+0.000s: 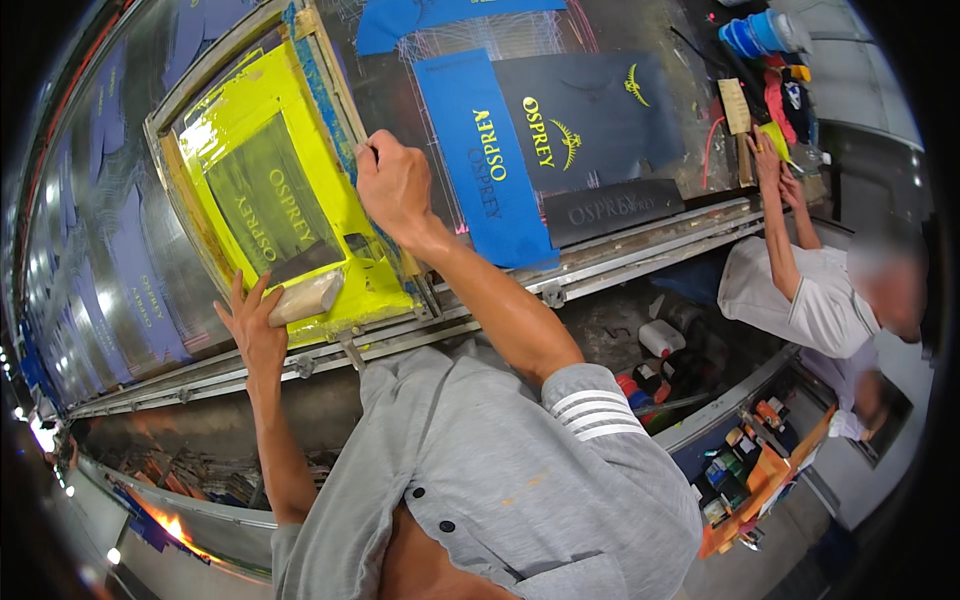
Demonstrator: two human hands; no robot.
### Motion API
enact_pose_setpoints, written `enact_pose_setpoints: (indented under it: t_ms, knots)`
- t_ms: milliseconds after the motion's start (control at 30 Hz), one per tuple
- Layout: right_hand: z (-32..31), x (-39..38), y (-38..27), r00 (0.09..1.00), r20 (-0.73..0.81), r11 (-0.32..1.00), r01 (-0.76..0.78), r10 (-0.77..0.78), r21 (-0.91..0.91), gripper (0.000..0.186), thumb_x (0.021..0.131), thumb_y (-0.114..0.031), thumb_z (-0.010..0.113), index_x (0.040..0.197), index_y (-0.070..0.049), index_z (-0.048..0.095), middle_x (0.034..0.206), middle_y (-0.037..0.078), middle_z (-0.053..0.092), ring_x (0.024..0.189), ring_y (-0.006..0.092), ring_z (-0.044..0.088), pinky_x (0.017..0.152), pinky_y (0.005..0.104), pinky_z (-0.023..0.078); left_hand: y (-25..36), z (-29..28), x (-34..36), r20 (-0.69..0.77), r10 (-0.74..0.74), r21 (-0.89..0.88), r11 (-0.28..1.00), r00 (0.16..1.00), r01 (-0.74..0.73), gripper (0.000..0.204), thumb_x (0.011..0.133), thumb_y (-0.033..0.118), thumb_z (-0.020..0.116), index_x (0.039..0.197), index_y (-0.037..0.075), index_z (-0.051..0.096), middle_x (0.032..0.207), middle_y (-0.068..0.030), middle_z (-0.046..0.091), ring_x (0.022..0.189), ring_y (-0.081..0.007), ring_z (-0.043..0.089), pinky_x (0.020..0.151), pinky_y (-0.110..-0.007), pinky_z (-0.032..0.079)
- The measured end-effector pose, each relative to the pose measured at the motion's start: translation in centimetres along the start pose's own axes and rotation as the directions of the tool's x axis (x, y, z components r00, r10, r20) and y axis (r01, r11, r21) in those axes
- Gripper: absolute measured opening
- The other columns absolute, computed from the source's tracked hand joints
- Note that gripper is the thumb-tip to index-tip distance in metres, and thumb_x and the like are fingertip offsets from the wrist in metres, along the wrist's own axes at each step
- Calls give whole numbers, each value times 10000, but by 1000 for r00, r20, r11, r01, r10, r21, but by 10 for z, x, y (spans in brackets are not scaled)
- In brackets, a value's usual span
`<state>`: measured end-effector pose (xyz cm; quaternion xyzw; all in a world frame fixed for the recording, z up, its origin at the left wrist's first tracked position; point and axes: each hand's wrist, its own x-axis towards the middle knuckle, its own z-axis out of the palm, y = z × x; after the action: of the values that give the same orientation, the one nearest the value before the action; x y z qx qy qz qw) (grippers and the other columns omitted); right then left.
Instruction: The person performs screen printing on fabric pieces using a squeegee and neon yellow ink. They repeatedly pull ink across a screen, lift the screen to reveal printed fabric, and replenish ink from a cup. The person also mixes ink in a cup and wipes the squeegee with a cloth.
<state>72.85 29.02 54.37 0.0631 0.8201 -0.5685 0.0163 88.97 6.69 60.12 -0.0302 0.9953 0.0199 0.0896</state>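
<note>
A screen-printing frame (335,78) with bright yellow ink spread around its mesh window lies on the long table in front of me. My left hand (258,325) is at the near end of the screen, its fingers spread around the pale wooden handle of a squeegee (308,297). The squeegee's dark blade rests on the inked mesh. My right hand (395,185) is closed in a fist over the right rail of the frame. To the right of that hand lie a blue fabric piece (490,150) and a dark fabric piece (610,120), both with yellow lettering.
Purple printed pieces (140,270) lie along the table at left. A metal rail (620,255) runs along the near edge. At the right, a co-worker in a white shirt (790,290) reaches onto the table, near a brush (734,105) and blue tape rolls (755,35).
</note>
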Motion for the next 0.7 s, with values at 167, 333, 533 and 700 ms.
enact_pose_setpoints:
  t_ms: [167, 333, 533, 700]
  knots:
    - [-1, 54, 7, 999, 40, 998, 9, -11, 62, 195, 905, -163, 576, 801, 3, 580, 692, 233, 615, 671, 447, 610, 588, 504, 458, 23, 0, 49, 27, -123, -1, 992, 992, 123, 432, 695, -96, 572, 1034, 116, 737, 1277, -50, 611, 1383, -333, 336, 1107, -694, 92]
    - [15, 132, 17, 989, 143, 994, -46, 31, 101, 171, 910, -146, 567, 814, -4, 562, 721, 225, 622, 674, 441, 607, 588, 506, 460, 22, 11, 123, 84, -181, -3, 983, 980, 182, 341, 755, -42, 617, 1036, 114, 733, 1252, -54, 630, 1363, -340, 372, 1110, -694, 93]
    - [71, 180, 21, 975, 217, 993, -60, 38, 97, 136, 902, -133, 584, 827, -19, 580, 719, 228, 615, 685, 444, 603, 583, 493, 465, -9, 28, 164, 41, -243, -29, 969, 969, 245, 335, 734, -76, 644, 986, 122, 740, 1134, -65, 693, 1303, -303, 471, 1130, -664, 95]
    - [76, 112, -39, 987, 155, 999, 42, -38, -22, 195, 939, -170, 518, 841, -17, 587, 665, 206, 585, 588, 364, 558, 551, 467, 437, -105, 15, 69, -139, -88, -238, 970, 986, 53, 376, 674, -102, 574, 952, 102, 724, 976, -96, 717, 1095, -320, 619, 1094, -621, 231]
